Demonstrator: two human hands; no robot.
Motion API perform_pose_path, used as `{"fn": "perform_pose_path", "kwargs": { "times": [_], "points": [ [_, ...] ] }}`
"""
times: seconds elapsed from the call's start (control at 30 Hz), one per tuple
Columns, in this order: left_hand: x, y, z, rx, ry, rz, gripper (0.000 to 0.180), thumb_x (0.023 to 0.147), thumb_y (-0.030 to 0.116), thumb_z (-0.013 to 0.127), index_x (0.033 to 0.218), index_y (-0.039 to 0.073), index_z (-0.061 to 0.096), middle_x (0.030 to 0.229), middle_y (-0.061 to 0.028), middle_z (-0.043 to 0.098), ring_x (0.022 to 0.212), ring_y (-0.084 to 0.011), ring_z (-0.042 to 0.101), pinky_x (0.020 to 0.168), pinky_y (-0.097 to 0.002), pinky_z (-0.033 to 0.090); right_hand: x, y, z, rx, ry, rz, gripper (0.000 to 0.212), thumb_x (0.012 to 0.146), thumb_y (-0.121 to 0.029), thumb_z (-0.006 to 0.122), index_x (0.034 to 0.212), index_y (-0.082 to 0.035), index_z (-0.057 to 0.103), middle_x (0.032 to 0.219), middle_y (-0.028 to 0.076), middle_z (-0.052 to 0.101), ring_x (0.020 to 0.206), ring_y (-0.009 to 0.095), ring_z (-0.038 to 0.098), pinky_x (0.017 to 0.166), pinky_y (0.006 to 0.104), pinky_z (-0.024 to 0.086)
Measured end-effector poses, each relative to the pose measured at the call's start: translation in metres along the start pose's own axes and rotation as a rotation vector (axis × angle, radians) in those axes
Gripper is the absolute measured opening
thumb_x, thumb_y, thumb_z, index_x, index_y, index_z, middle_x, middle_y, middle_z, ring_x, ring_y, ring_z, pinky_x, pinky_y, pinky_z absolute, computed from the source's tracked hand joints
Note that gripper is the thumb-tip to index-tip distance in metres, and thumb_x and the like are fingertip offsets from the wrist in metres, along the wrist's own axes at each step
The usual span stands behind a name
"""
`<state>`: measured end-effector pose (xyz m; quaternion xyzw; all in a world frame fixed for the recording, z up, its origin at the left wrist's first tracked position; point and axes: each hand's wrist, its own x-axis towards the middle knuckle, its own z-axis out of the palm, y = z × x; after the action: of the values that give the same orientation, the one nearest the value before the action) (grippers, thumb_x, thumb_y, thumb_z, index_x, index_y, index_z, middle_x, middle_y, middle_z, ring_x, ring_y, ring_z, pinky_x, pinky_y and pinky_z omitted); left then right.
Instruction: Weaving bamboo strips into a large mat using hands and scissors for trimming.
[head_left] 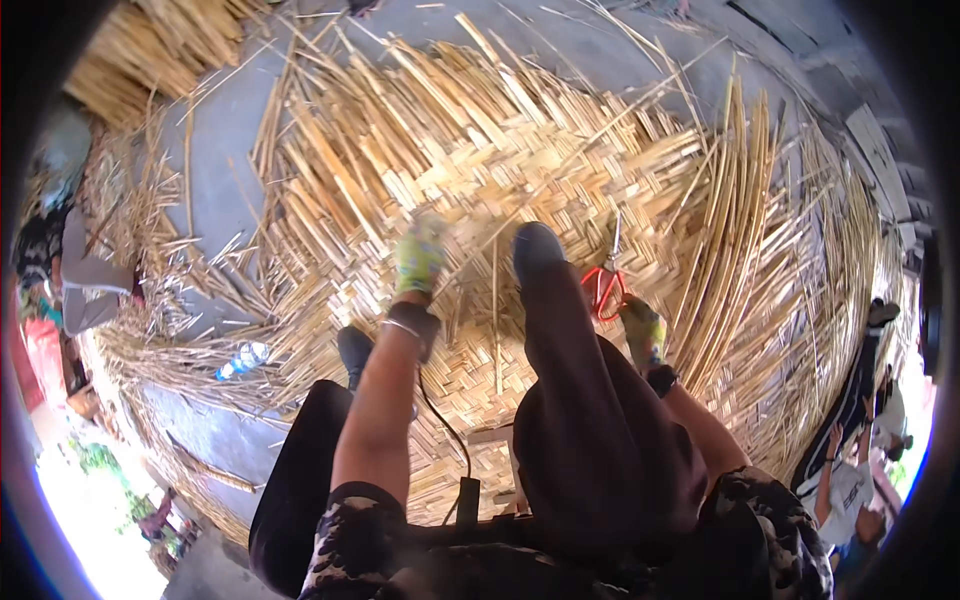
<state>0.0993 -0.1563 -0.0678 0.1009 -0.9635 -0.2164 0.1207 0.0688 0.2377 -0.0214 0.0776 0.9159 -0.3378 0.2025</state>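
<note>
Left hand: gloved in yellow-green, blurred, pressed down on the mat; I cannot tell whether the fingers are spread or curled.
Right hand: same kind of glove, resting on the mat just beside the scissors; its grip is hidden, so I cannot tell whether it is apart or closed.
Scissors: red loop handles, thin metal blades pointing away, lying flat on the weave.
Mat: under both hands and the person's shoes, spread wide over grey ground; flat pale strips crossed in a herringbone pattern.
Handling: likely light, springy and stiff along the grain; edges may splinter. Best taken by a loose strip end, not the woven middle.
Loose strips: long, unwoven, fanning out right of the scissors.
Bottle: clear plastic, lying at the mat's left edge.
</note>
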Motion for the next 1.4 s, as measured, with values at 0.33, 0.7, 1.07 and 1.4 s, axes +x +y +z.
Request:
{"fn": "perform_pose_path", "kwargs": {
  "times": [0.33, 0.7, 1.07, 1.4],
  "points": [
    [0.084, -0.089, -0.019, -0.407, 0.058, -0.473, 0.018, 0.078, 0.007, 0.065, 0.096, 0.004, 0.065, 0.091, -0.0040, 0.065, 0.082, -0.0124, 0.060, 0.077, -0.0262, 0.048, -0.007, 0.010, 0.021, -0.067, -0.007, -0.143, 0.040, 0.085, -0.019, 0.059, 0.124, -0.013, 0.052, 0.083, 0.008, 0.067, 0.073, 0.021, 0.063, 0.064, 0.0325, 0.049],
    [0.088, -0.117, -0.002, -1.104, 0.182, -0.812, 0.038, 0.078, -0.001, 0.065, 0.115, 0.002, 0.053, 0.094, -0.0101, 0.064, 0.073, -0.0165, 0.063, 0.061, -0.0269, 0.053, 0.023, 0.003, 0.050, 0.249, 0.226, 0.065, 0.044, 0.084, -0.002, 0.059, 0.125, 0.002, 0.047, 0.095, 0.007, 0.064, 0.085, 0.012, 0.061, 0.070, 0.0216, 0.049],
    [0.124, -0.091, -0.023, -0.940, -0.238, -0.956, 0.022, 0.076, 0.005, 0.071, 0.096, 0.003, 0.061, 0.079, -0.0086, 0.065, 0.067, -0.0142, 0.064, 0.053, -0.0243, 0.052, 0.085, -0.175, 0.026, -0.221, -0.357, -0.844, 0.062, 0.068, -0.034, 0.073, 0.118, -0.005, 0.050, 0.109, 0.017, 0.056, 0.100, 0.035, 0.054, 0.084, 0.0428, 0.044],
    [0.098, -0.084, -0.047, -0.530, -0.218, -0.469, 0.027, 0.073, 0.022, 0.071, 0.092, 0.004, 0.068, 0.081, -0.0102, 0.067, 0.067, -0.0184, 0.062, 0.062, -0.0298, 0.048, 0.133, -0.211, 0.170, -0.567, -0.402, -1.074, 0.047, 0.080, -0.033, 0.050, 0.119, -0.008, 0.051, 0.114, 0.015, 0.056, 0.102, 0.031, 0.055, 0.086, 0.0424, 0.044]
  ]
}}
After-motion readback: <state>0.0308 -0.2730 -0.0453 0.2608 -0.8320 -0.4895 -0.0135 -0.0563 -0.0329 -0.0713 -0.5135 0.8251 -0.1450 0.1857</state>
